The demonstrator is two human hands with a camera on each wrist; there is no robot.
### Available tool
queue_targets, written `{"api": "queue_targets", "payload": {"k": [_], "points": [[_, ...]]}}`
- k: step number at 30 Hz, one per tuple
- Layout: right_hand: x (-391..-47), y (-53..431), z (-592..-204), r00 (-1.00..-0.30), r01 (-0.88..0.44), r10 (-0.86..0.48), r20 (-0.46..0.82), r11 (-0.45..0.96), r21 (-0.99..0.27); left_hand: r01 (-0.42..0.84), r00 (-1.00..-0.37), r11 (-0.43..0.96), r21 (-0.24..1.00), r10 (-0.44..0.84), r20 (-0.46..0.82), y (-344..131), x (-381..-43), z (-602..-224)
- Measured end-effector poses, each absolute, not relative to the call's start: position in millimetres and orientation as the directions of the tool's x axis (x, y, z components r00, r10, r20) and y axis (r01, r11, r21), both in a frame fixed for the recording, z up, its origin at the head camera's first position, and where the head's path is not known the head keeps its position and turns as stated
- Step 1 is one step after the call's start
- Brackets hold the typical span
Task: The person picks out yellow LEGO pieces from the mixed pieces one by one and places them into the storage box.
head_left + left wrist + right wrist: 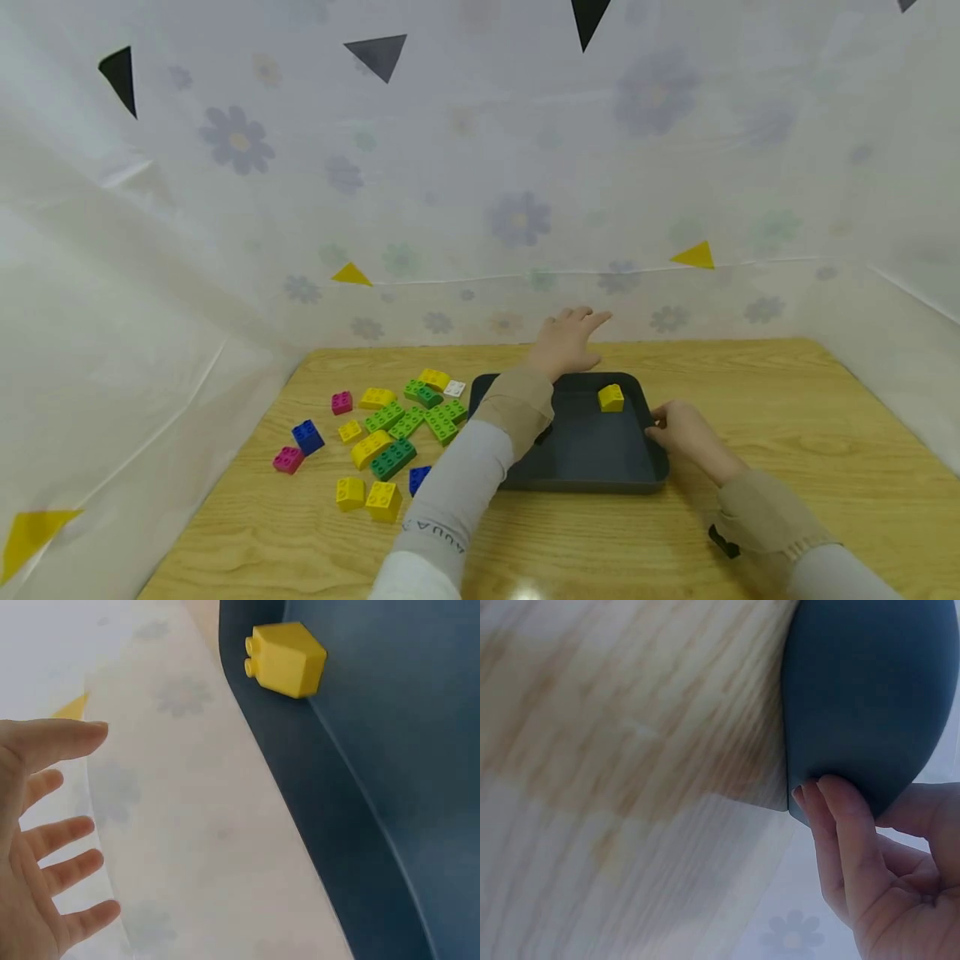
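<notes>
A dark tray (592,446) lies on the table, and one yellow building block (611,398) with a sloped side sits inside near its far right corner. My left hand (567,343) hovers over the tray's far edge with fingers spread and nothing in it; the left wrist view shows the same hand (41,847) beside the tray wall, apart from the yellow block (289,660). At the tray's right side my right hand (684,435) pinches the rim, thumb on one face and fingers on the other, as the right wrist view shows with the hand (885,877).
Left of the tray lie several loose blocks: green (393,458), yellow (384,502), blue (307,437), pink (288,460) and white (454,388). A blue block (418,478) is partly hidden by my left sleeve (457,492). A flowered sheet (450,208) hangs behind the wooden table (795,417).
</notes>
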State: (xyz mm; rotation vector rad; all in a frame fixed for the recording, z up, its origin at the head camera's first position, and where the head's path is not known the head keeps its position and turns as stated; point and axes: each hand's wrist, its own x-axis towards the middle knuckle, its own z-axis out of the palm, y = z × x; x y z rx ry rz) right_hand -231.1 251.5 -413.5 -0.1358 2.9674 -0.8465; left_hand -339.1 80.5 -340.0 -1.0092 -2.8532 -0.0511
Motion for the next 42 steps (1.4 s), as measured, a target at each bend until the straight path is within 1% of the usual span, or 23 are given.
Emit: {"api": "queue_targets", "payload": {"k": [6,11,14,18,21,24,27,36,39,42], "points": [[-231.1,252.3,-413.5,-0.994,-0.046,-0.091,-0.055,0.836,-0.547,0.624,-0.775,0.781,0.014,0.616,0.14,53.9,-344.1,-341.7],[-230.5,252.7,-414.0,-0.994,-0.054,-0.095,-0.045,0.831,-0.554,0.613,-0.777,0.79,0.004,0.602,0.185,28.9,-344.2,-344.4],[-230.0,253.3,-414.7,-0.995,-0.056,-0.095,-0.041,0.826,-0.561,0.594,-0.789,0.805,0.005,0.581,0.198,12.4,-341.6,-345.1],[-229.8,254.5,-414.8,-0.995,-0.061,-0.097,-0.035,0.826,-0.561,0.57,-0.811,0.819,0.065,0.548,0.205,-12.5,-335.8,-345.0],[-229.9,255.1,-414.5,-0.995,-0.061,-0.097,-0.034,0.826,-0.56,0.561,-0.816,0.823,0.086,0.533,0.222,-33.3,-331.5,-345.8],[-229.8,255.6,-414.3,-0.995,-0.054,-0.092,-0.041,0.828,-0.558,0.558,-0.815,0.827,0.07,0.529,0.238,-54.7,-327.1,-346.9],[-229.1,256.2,-413.9,-0.995,-0.046,-0.088,-0.05,0.832,-0.553,0.559,-0.812,0.825,0.085,0.524,0.257,-76.8,-319.4,-347.6],[-227.7,258.3,-414.7,-0.995,-0.049,-0.086,-0.041,0.828,-0.558,0.567,-0.799,0.798,0.205,0.472,0.373,-138.6,-285.2,-353.1],[-227.9,259.8,-414.9,-0.995,-0.048,-0.087,-0.043,0.826,-0.561,0.54,-0.819,0.812,0.22,0.447,0.359,-157.1,-275.8,-357.4],[-227.8,260.5,-414.8,-0.995,-0.056,-0.092,-0.038,0.832,-0.552,0.499,-0.849,0.837,0.225,0.421,0.319,-175.7,-266.2,-362.5]]}}
